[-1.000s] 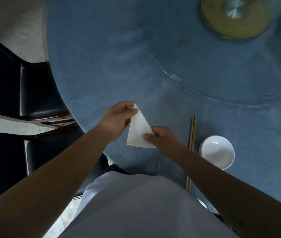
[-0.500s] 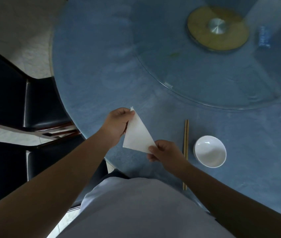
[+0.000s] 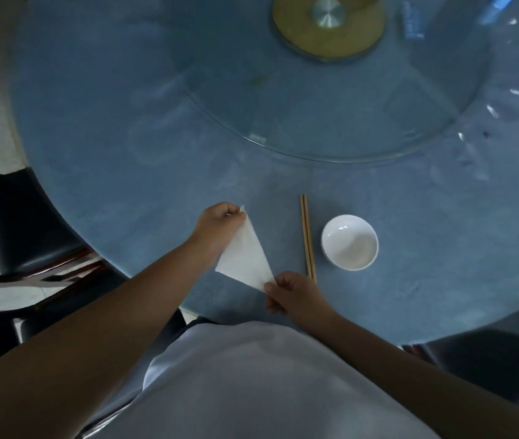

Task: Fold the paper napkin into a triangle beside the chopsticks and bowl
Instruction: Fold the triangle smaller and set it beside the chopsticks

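white paper, thin and limp: the napkin [image 3: 245, 258] is already a triangle, held between two hands just left of the chopsticks [image 3: 307, 237] over the near part of the blue table [image 3: 125, 122]. whether it hangs clear of the cloth or rests on it cannot be told from this view. the left hand [image 3: 217, 226] pinches the far tip, fingers closed on it, and the right hand [image 3: 293, 293] pinches the near right corner the same way; the near left corner is free.

paper like this should weigh almost nothing, crease at a touch and tear if pulled tight, so it is best taken by the corners as it is now, with little tension, and laid down flat before either pinch is let go. a draught or a quick move would likely flip it open.

the chopsticks lie side by side, pointing away from the person, with the white bowl [image 3: 350, 242] just to their right, not touching them. the bowl stands upright and looks empty. further out sits a glass turntable [image 3: 331, 128] with a round wooden hub [image 3: 327, 25]. dark chairs [image 3: 23, 236] stand at the table's left edge.
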{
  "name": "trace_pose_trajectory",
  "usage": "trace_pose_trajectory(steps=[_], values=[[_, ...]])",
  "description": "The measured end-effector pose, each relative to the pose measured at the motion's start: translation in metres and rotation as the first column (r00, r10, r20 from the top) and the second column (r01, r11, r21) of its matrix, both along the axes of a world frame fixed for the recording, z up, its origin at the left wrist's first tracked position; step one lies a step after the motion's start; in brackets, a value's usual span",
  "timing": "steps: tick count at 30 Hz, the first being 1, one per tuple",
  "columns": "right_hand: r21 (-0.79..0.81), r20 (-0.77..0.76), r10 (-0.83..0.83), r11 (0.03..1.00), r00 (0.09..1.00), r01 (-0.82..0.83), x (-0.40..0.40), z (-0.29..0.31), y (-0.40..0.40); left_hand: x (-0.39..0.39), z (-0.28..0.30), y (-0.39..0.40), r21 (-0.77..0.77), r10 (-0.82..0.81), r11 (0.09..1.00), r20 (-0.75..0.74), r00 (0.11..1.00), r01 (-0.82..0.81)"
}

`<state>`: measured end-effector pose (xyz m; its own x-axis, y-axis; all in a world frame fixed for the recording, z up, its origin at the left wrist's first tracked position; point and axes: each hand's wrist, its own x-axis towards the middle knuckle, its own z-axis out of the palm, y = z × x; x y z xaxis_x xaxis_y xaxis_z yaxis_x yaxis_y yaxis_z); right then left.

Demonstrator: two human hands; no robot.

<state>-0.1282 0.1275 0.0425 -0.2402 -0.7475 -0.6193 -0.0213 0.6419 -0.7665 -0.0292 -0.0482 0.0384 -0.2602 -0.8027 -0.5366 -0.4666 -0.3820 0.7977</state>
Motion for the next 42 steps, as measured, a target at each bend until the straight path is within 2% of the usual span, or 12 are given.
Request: trace_pose_trajectory(steps=[4, 7, 12, 14, 16, 21, 29, 35, 40, 42], values=[[0.087, 0.114, -0.173, 0.983, 0.978, 0.163, -0.003, -0.011, 0.012, -0.021, -0.015, 0.001, -0.012, -0.169, 0.985, 0.044, 0.985, 0.17], [0.141, 0.141, -0.263, 0.959, 0.954, 0.244, -0.006, -0.02, 0.02, -0.04, -0.025, 0.002, 0.016, -0.269, 0.963, 0.023, 0.963, 0.269], [0.21, 0.071, -0.31, 0.934, 0.948, 0.29, -0.013, -0.039, 0.034, -0.064, -0.038, 0.002, 0.124, -0.361, 0.925, -0.007, 0.933, 0.358], [0.243, 0.066, -0.357, 0.912, 0.932, 0.332, -0.014, -0.046, 0.037, -0.07, -0.043, 0.002, 0.121, -0.401, 0.91, 0.017, 0.916, 0.396], [0.277, 0.084, -0.406, 0.887, 0.91, 0.37, -0.013, -0.051, 0.036, -0.074, -0.048, 0.001, 0.053, -0.462, 0.887, 0.095, 0.882, 0.459], [0.311, 0.028, -0.447, 0.854, 0.894, 0.417, -0.013, -0.055, 0.032, -0.082, -0.051, -0.003, -0.188, -0.567, 0.736, 0.353, 0.745, 0.65], [0.34, -0.042, -0.426, 0.845, 0.904, 0.414, -0.011, -0.059, 0.031, -0.086, -0.065, -0.007, -0.22, -0.561, 0.712, 0.393, 0.728, 0.667], [0.365, -0.065, -0.477, 0.806, 0.877, 0.465, -0.013, -0.053, 0.028, -0.09, -0.069, -0.008, -0.211, -0.53, 0.742, 0.396, 0.75, 0.636], [0.421, -0.144, -0.332, 0.832, 0.932, 0.361, -0.018, -0.043, 0.041, -0.085, -0.065, -0.01, -0.253, -0.503, 0.76, 0.355, 0.788, 0.599], [0.408, -0.171, -0.231, 0.868, 0.958, 0.282, -0.017, -0.039, 0.052, -0.075, -0.063, -0.009, -0.327, -0.508, 0.719, 0.355, 0.785, 0.613]])
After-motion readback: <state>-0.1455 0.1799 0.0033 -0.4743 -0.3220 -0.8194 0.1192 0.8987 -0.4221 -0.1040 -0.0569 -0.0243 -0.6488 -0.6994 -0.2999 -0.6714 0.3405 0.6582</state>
